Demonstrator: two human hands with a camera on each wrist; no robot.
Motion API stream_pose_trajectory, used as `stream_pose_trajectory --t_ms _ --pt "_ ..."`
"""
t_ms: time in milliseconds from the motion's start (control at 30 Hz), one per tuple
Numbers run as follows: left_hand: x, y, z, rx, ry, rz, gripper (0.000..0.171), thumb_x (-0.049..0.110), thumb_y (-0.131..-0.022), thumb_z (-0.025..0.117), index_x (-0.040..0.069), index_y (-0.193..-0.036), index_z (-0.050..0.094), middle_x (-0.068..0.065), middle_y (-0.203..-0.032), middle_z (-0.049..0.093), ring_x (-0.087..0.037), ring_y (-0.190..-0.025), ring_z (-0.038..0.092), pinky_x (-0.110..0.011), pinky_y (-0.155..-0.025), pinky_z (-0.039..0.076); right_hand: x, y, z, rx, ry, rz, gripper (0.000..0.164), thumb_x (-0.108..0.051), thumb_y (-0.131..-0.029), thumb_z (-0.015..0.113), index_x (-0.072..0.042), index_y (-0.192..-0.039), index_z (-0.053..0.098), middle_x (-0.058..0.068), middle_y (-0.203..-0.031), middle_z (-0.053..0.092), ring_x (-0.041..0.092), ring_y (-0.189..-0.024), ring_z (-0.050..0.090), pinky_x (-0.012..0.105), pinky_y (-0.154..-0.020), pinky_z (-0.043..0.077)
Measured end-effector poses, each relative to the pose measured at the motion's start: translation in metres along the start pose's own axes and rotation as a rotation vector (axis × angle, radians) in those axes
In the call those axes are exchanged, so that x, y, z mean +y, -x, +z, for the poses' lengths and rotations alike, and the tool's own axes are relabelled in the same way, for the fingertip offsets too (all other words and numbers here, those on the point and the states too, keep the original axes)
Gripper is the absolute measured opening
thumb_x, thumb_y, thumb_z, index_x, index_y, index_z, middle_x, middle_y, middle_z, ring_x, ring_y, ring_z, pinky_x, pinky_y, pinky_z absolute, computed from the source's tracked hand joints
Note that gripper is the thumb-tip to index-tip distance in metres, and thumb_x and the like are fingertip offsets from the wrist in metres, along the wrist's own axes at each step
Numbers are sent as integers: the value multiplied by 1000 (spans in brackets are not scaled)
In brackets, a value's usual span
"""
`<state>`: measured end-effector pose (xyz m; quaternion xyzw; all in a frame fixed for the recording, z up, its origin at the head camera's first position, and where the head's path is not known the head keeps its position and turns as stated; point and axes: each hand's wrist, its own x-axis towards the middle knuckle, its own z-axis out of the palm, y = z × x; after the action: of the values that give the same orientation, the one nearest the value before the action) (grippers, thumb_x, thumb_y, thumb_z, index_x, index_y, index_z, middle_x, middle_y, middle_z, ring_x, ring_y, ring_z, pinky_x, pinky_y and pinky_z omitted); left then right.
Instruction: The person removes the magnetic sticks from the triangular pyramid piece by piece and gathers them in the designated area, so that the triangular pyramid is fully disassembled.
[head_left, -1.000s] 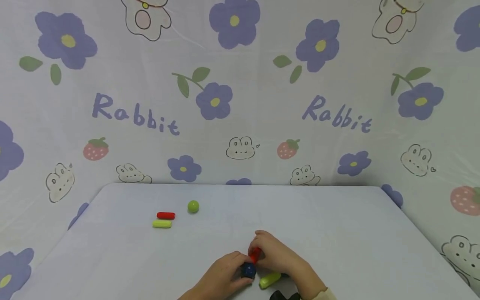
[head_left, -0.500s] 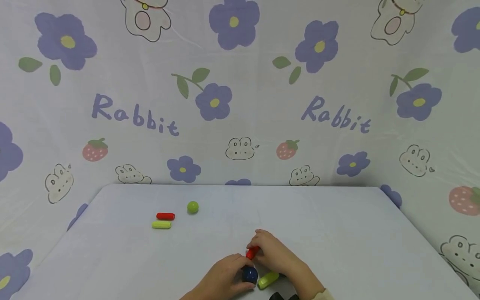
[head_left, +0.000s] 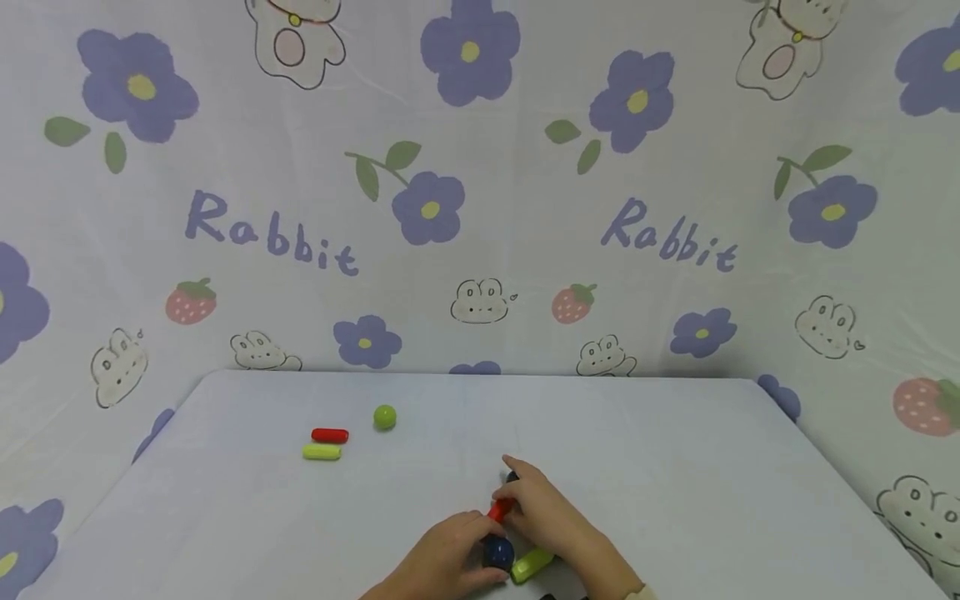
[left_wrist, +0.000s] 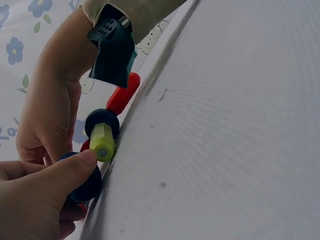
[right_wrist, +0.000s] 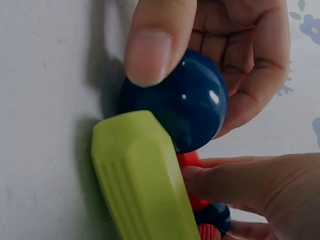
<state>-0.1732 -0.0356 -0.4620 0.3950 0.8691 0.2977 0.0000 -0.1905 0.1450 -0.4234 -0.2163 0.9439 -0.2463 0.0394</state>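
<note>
In the head view my left hand grips a dark blue ball between thumb and fingers. My right hand pinches a red rod, whose near end is right at that ball. Beyond my right fingers shows part of a second dark ball. A yellow-green rod lies close to the held ball. Its end shows a grey tip in the left wrist view, with another dark ball and a red rod behind it. A ribbed red piece shows below the right thumb.
Toward the back left of the white table lie a loose red rod, a yellow-green rod and a light green ball. Dark pieces are cut off at the bottom edge. A patterned cloth hangs behind.
The red rod and my right fingers have shifted slightly left, and a dark ball has come into sight beyond them. The blue ball in my left hand sits a little lower in the head view.
</note>
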Motion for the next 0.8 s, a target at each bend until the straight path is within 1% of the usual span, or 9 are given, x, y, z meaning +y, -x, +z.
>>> stream_pose_trajectory --t_ms 100,233,300,367,400,500,633,733,800 --pt "-2 1 1 22 13 -2 36 37 -81 70 14 -108 60 7 -99 63 3 -87 53 -16 -79 49 1 0 1 1 -14 9 19 -1 -80 67 -3 -98 71 26 -136 44 42 -126 43 52 -102 37" --pt "-7 2 -1 75 21 -12 35 37 -82 69 15 -106 60 9 -97 63 2 -86 54 -17 -78 49 1 0 0 -1 -15 5 21 -1 -79 68 -2 -100 70 25 -132 48 40 -123 46 52 -102 37" --pt "-11 1 -3 101 32 -46 34 39 -82 68 16 -106 60 10 -98 63 3 -87 55 -19 -79 50 1 -1 0 -7 -16 -2 22 -1 -79 68 -1 -101 69 25 -131 49 40 -122 47 51 -102 37" --pt "-16 -3 -6 147 44 -85 34 39 -82 68 17 -106 60 10 -99 63 2 -90 57 -22 -81 51 3 0 -2 -17 -11 -1 23 -1 -79 69 -1 -102 69 25 -131 49 40 -122 47 51 -101 38" --pt "-19 -6 -7 182 45 -109 34 39 -82 68 17 -107 60 9 -99 64 1 -90 58 -24 -81 51 4 0 -3 -21 -16 2 23 0 -79 69 -1 -102 69 25 -131 49 40 -122 47 51 -101 38" --pt "-33 -19 -12 320 41 -193 33 35 -81 70 16 -107 61 7 -98 65 -4 -89 59 -27 -80 52 7 -1 -6 -36 -23 21 24 0 -78 69 -1 -103 69 24 -132 49 40 -123 47 51 -102 38" --pt "-57 -36 -16 495 52 -329 35 23 -78 74 12 -109 62 -2 -100 67 -11 -88 61 -31 -78 53 8 -2 -7 -50 -46 51 25 2 -78 68 0 -103 69 22 -132 50 40 -123 47 52 -102 37" --pt "-76 -48 -16 599 104 -412 35 13 -77 75 7 -110 63 -9 -105 67 -19 -92 65 -34 -82 53 7 -2 -6 -54 -63 51 26 3 -77 68 1 -103 69 22 -132 50 40 -122 48 52 -101 38" --pt "-85 -55 -17 657 164 -457 36 8 -76 74 4 -110 62 -14 -108 67 -24 -96 66 -36 -85 53 6 -2 -5 -48 -68 39 26 3 -76 69 2 -102 68 23 -131 51 40 -121 48 52 -101 39"
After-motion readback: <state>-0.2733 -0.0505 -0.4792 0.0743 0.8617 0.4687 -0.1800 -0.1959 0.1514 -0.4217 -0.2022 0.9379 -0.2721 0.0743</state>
